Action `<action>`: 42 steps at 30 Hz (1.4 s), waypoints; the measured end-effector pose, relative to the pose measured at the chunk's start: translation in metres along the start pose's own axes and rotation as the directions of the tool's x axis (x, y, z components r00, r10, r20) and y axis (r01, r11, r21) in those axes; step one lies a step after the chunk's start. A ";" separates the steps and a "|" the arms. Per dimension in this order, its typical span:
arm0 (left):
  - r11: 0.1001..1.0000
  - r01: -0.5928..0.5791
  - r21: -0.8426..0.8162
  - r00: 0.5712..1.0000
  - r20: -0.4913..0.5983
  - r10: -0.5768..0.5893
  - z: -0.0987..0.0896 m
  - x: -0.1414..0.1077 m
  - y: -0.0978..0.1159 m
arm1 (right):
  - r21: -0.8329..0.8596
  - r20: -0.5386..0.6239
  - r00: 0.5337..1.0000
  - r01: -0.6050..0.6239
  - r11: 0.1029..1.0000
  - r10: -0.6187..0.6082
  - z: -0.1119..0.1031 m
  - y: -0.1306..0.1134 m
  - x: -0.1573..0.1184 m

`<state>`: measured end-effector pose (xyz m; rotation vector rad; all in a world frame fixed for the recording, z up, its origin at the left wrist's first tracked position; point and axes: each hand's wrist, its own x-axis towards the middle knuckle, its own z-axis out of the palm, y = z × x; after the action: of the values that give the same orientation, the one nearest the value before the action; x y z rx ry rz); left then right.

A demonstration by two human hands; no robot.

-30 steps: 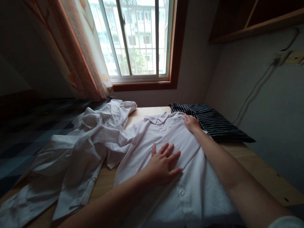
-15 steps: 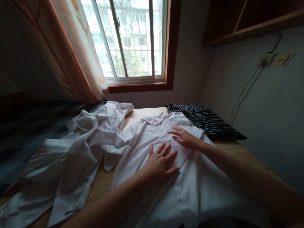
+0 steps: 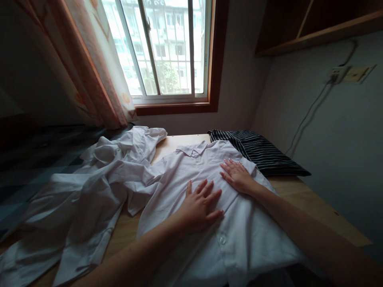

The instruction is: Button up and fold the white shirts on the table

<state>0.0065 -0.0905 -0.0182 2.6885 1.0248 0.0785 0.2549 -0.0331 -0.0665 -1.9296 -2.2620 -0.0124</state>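
A white buttoned shirt lies spread on a wooden board, its collar toward the window and its lower part toward me. My left hand rests on the middle of the shirt front, fingers spread wide. Farther up and to the right, my right hand lies flat on the chest part with its fingers stretched out. Neither hand grips the cloth. A button shows just below my left hand. To the left lies a crumpled heap of white cloth, with long folds that run toward me and meet the shirt's left side.
Behind the shirt at the right is a black cloth with white stripes. The wooden board ends near the right wall. A window, a curtain, a dark checked cover, a shelf and a corded wall socket surround it.
My right hand has come down flat onto the shirt and shifted slightly right. My left hand stays in nearly the same place, fingers still spread.
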 end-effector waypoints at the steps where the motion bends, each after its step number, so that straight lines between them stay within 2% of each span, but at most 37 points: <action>1: 1.000 0.002 0.001 1.000 0.000 -0.002 0.000 0.000 0.000 | -0.008 0.002 1.000 -0.023 1.000 0.023 0.000 0.000 0.001; 10: 1.000 0.005 0.002 1.000 -0.003 -0.005 0.000 0.000 0.000 | -0.018 0.028 0.983 -0.180 0.983 0.181 -0.001 0.006 0.005; 22: 1.000 0.004 -0.004 1.000 -0.008 -0.004 -0.001 0.001 0.000 | 0.023 0.043 0.949 -0.314 0.949 0.312 -0.006 0.002 0.006; 36: 1.000 0.009 0.001 1.000 0.000 -0.009 0.000 0.001 0.000 | -0.031 0.011 0.943 -0.334 0.942 0.334 -0.010 0.030 0.008; 38: 1.000 0.007 0.002 1.000 0.000 -0.007 -0.001 0.001 0.000 | -0.052 -0.022 0.927 -0.375 0.926 0.374 -0.012 0.028 0.006; 40: 1.000 0.007 0.003 1.000 0.000 -0.007 -0.001 0.001 0.000 | -0.092 -0.122 0.913 -0.401 0.912 0.389 -0.014 0.023 0.003; 42: 1.000 0.008 0.003 1.000 0.001 -0.008 -0.002 0.001 0.001 | -0.128 -0.223 0.938 -0.299 0.946 0.267 -0.014 0.014 0.000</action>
<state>0.0073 -0.0903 -0.0163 2.6866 1.0366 0.0744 0.2701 -0.0329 -0.0540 -2.2064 -1.8870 -0.3490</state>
